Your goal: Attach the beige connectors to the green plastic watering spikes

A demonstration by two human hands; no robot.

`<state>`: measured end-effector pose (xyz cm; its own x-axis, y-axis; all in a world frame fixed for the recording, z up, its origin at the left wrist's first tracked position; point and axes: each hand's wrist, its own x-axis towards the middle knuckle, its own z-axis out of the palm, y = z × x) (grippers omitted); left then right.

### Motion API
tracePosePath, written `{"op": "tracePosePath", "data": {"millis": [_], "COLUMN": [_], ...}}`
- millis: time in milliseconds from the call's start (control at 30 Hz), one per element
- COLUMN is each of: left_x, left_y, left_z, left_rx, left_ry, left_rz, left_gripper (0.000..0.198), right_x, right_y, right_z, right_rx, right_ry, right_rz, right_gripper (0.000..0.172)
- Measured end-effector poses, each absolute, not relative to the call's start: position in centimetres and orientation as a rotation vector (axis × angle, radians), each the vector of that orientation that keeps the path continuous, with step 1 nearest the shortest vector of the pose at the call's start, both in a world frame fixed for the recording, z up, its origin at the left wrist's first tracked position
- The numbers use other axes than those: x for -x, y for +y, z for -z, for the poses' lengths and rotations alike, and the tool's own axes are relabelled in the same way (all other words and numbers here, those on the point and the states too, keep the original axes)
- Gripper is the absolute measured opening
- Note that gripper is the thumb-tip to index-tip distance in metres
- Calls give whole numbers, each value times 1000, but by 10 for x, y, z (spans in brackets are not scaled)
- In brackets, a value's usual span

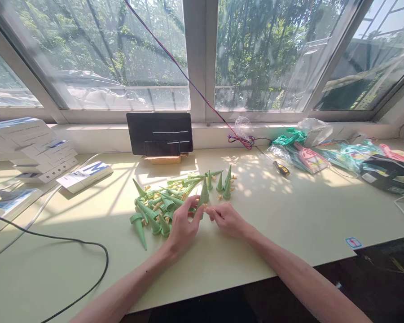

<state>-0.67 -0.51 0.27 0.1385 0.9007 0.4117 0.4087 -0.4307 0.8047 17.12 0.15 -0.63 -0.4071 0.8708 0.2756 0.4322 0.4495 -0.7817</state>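
The left forearm (134,279) is slanting up from the lower left, the left grip (184,220) pinching with its thumb opposing curved fingers. The right forearm (298,264) is angling in from the lower right, the right grip (227,219) curling fistlike, its fingertips meeting beside the left thumb.

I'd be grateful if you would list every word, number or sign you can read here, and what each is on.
"M": on the single white box beside the stack.
White box stack: print too small to read.
Table sticker: red mark, unclear.
Black pouch: labels unreadable.
Green cones: no readable text.
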Motion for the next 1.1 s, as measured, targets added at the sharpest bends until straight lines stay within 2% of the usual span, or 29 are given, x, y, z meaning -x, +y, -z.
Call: {"op": "tracePosePath", "data": {"millis": [233, 533, 900, 1100], "left_x": [6, 6, 7, 5], "left_y": [-5, -5, -2, -3], "left_z": [-4, -3, -9, -16], "left_rx": [-1911, -1883, -1592, -1529], "left_ry": [1282, 1346, 1115, 1025], "left_rz": [-1272, -1276, -1155, -1119], "left_gripper": [23, 25, 37, 34], "right_x": [-170, -172, -174, -174], "right_y": [0, -2, 3, 3], "right_z": [3, 0, 7, 7], "right_rx": [1104, 1093, 1043, 1038], "right_ry": [-1978, -1950, -1904, -1914], "right_rz": [-833, -847, -840, -793], "right_gripper": [46, 24, 34, 37]}}
